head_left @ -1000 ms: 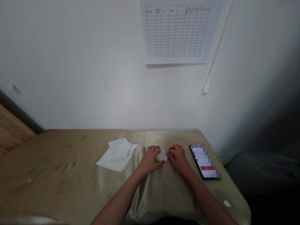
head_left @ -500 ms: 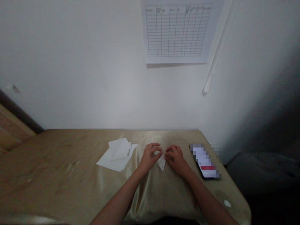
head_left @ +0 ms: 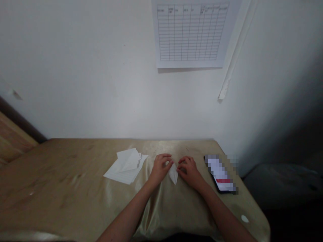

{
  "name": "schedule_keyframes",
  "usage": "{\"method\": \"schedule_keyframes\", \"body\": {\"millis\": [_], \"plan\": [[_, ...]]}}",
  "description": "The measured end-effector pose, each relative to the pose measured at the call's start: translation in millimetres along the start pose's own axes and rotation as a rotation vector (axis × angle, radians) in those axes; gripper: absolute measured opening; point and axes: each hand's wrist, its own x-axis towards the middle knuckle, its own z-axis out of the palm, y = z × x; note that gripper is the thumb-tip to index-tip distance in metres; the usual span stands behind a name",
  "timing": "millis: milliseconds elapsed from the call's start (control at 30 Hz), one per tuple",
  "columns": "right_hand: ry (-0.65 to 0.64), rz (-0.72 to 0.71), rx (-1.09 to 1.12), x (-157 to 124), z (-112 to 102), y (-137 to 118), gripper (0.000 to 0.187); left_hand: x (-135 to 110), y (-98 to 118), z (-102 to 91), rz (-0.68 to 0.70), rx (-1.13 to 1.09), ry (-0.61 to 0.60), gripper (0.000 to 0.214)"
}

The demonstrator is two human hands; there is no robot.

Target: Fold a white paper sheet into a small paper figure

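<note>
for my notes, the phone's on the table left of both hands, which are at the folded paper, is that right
Wrong side: the head view shows the phone right of the left hand and right hand. It is on the table, hands at the folded paper.

The left forearm (head_left: 127, 211) and right forearm (head_left: 220, 210), both bare, are extended forward and angled inward. The left hand (head_left: 158, 168) is curled, thumb (head_left: 169, 167) and index finger (head_left: 166, 159) held close together; the right hand (head_left: 189, 169) is held near it, its fingers (head_left: 183, 161) bent and pointed toward the left hand.
</note>
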Motion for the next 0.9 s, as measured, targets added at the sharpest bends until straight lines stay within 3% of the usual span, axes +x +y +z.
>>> {"method": "schedule_keyframes", "body": {"millis": [200, 300, 900], "plan": [[0.04, 0.005, -0.002, 1.3, 0.1, 0.3, 0.007, -0.5, -2.1, 0.4, 0.011, 0.056, -0.091, 0.015], [0.048, -0.002, 0.012, 1.2, 0.1, 1.1, 0.005, -0.7, -2.6, 0.7, -0.013, 0.076, -0.118, 0.009], [0.061, 0.0, 0.078, 1.0, 1.9, -1.7, 0.004, -1.9, -1.7, 2.5, -0.037, 0.124, -0.174, 0.008]]}}
